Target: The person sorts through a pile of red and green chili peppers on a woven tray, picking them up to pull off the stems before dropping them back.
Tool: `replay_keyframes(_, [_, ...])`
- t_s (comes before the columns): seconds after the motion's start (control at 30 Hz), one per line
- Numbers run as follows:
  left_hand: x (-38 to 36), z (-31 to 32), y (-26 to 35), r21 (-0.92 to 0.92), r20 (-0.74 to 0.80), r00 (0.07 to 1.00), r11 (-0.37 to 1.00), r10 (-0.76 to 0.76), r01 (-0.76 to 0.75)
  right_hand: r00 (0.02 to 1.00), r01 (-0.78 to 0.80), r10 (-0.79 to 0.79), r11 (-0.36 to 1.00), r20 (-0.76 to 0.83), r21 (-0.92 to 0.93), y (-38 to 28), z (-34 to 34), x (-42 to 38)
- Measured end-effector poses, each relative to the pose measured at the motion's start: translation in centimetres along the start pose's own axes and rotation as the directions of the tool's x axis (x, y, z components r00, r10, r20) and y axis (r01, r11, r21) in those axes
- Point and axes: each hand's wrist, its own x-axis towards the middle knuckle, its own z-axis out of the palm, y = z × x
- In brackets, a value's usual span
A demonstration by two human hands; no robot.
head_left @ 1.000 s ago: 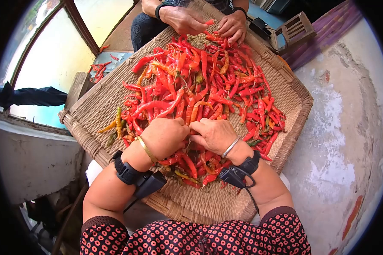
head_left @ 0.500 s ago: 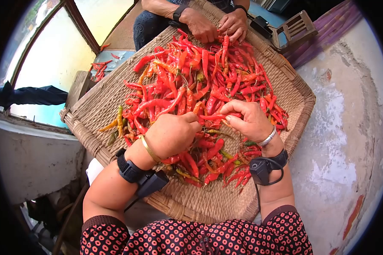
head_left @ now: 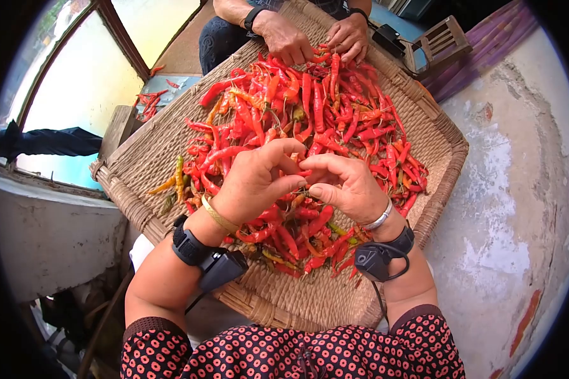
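Here we hold our left hand point(head_left: 254, 180) and our right hand point(head_left: 342, 184) together just above the heap of red chili peppers point(head_left: 297, 126), fingertips meeting over the near half of the heap. Both hands are curled, thumb against fingers, and they seem to pinch one chili point(head_left: 303, 172) between them, though the fingers hide most of it and we cannot tell how each hand grips it. The heap lies in the middle of a large woven tray point(head_left: 385, 76), which rests tilted across our lap. A few yellowish-green chilies point(head_left: 177, 177) lie apart from the heap, toward the tray's left edge. At the far edge of the tray a second person's two hands point(head_left: 316, 36) rest on the top of the heap, fingers bent among the peppers. Each of our wrists carries a black strapped device point(head_left: 218, 265), and the right one also wears a silver bangle point(head_left: 380, 218). Beyond the tray's far right corner stands a small wooden stool point(head_left: 446, 41).
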Motion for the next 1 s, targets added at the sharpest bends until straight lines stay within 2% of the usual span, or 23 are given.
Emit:
replay_keyframes(0.07, [-0.1, 0.5, -0.4, -0.013, 0.019, 0.998, 0.998, 0.057, -0.057, 1.000, 0.016, -0.014, 0.997, 0.023, -0.069, 0.2, 1.0, 0.1])
replay_keyframes(0.1, [-0.1, 0.3, 0.4, 0.070, 0.047, 0.997, 0.996, 0.059, -0.062, 1.000, 0.006, -0.005, 0.995, 0.007, -0.098, 0.4, 1.2, 0.1])
replay_keyframes(0.17, [0.0, 0.2, 0.3, 0.061, 0.097, 0.994, 0.996, 0.058, -0.065, 1.000, -0.007, 0.006, 0.992, -0.008, -0.127, 0.6, 1.3, 0.0])
replay_keyframes(0.23, [0.1, 0.0, 0.0, 0.052, 0.148, 0.987, 0.996, 0.058, -0.067, 0.991, -0.131, 0.134, 0.987, -0.022, 0.091, 0.8, 0.9, 0.0])
replay_keyframes(0.3, [0.0, -0.4, -0.8, 0.333, 0.361, 0.933, 0.935, -0.010, -0.119, 0.988, -0.137, 0.145, 0.982, -0.052, 0.130, 0.5, -0.1, 0.0])
replay_keyframes(0.33, [0.0, -0.4, -0.8, 0.332, 0.361, 0.932, 0.936, -0.011, -0.118, 0.984, -0.140, 0.156, 0.975, -0.081, 0.170, 0.3, -0.7, 0.1])
replay_keyframes(0.4, [0.0, -0.4, -0.7, 0.361, 0.316, 0.949, 0.928, -0.025, -0.095, 0.981, -0.137, 0.162, 0.969, -0.110, 0.204, 0.2, -2.0, 0.0])
replay_keyframes(0.43, [0.1, -0.5, -0.8, 0.360, 0.318, 0.948, 0.928, -0.026, -0.096, 0.978, -0.085, 0.132, 0.960, -0.162, 0.267, 0.3, -2.6, 0.0])
replay_keyframes(0.5, [0.4, -0.9, -1.1, 0.306, 0.223, 0.975, 0.950, -0.012, -0.058, 0.959, 0.002, 0.110, 0.919, -0.260, 0.395, 0.7, -3.9, -0.1])
replay_keyframes(0.53, [0.5, -1.0, -1.0, 0.305, 0.224, 0.974, 0.950, -0.012, -0.058, 0.959, 0.002, 0.110, 0.919, -0.261, 0.395, 0.9, -4.3, 0.0])
replay_keyframes(0.6, [0.7, -1.3, -0.7, 0.212, 0.041, 0.999, 0.977, -0.034, 0.025, 0.896, 0.246, 0.028, 0.800, -0.444, 0.547, 1.4, -4.9, 0.3])
replay_keyframes(0.63, [0.8, -1.5, -0.7, 0.208, -0.001, 1.000, 0.978, 0.019, -0.018, 0.851, 0.331, 0.035, 0.739, -0.524, 0.587, 1.8, -5.1, 0.6])
replay_keyframes(0.67, [0.9, -1.6, -1.0, 0.208, -0.001, 1.000, 0.978, 0.020, -0.019, 0.851, 0.332, 0.034, 0.739, -0.524, 0.587, 1.8, -5.0, 0.8])
replay_keyframes(0.73, [1.1, -1.8, -2.0, 0.269, -0.133, 0.990, 0.963, 0.047, -0.010, 0.730, 0.312, 0.129, 0.810, -0.671, 0.496, 1.1, -4.0, 1.5])
replay_keyframes(0.77, [1.2, -1.9, -2.3, 0.347, -0.153, 0.986, 0.938, 0.059, -0.003, 0.780, 0.197, 0.107, 0.894, -0.617, 0.403, 2.3, -4.6, 1.2])
replay_keyframes(0.8, [1.2, -2.1, -2.4, 0.348, -0.152, 0.986, 0.937, 0.061, -0.004, 0.780, 0.198, 0.105, 0.893, -0.617, 0.403, 2.9, -4.8, 1.1])
replay_keyframes(0.87, [1.2, -2.2, -2.3, 0.673, -0.116, 0.993, 0.738, 0.032, 0.054, 0.886, -0.151, 0.177, 0.984, -0.430, 0.094, 3.4, -4.9, 0.7])
replay_keyframes(0.9, [1.2, -2.2, -2.3, 0.673, -0.116, 0.993, 0.738, 0.032, 0.054, 0.914, -0.205, 0.235, 0.971, -0.331, 0.122, 3.2, -4.7, 0.6])
replay_keyframes(0.93, [1.2, -2.0, -2.3, 0.732, -0.074, 0.997, 0.677, -0.032, 0.077, 0.914, -0.206, 0.236, 0.971, -0.331, 0.122, 3.6, -4.3, 0.7])
replay_keyframes(0.97, [1.2, -1.9, -2.3, 0.787, -0.038, 0.994, 0.610, -0.100, 0.092, 0.948, -0.173, 0.168, 0.985, -0.269, 0.007, 4.3, -3.7, 0.8])
replay_keyframes(1.0, [1.2, -1.8, -2.4, 0.788, -0.039, 0.994, 0.609, -0.101, 0.093, 0.975, -0.129, 0.107, 0.986, -0.197, -0.104, 4.6, -3.0, 1.0])
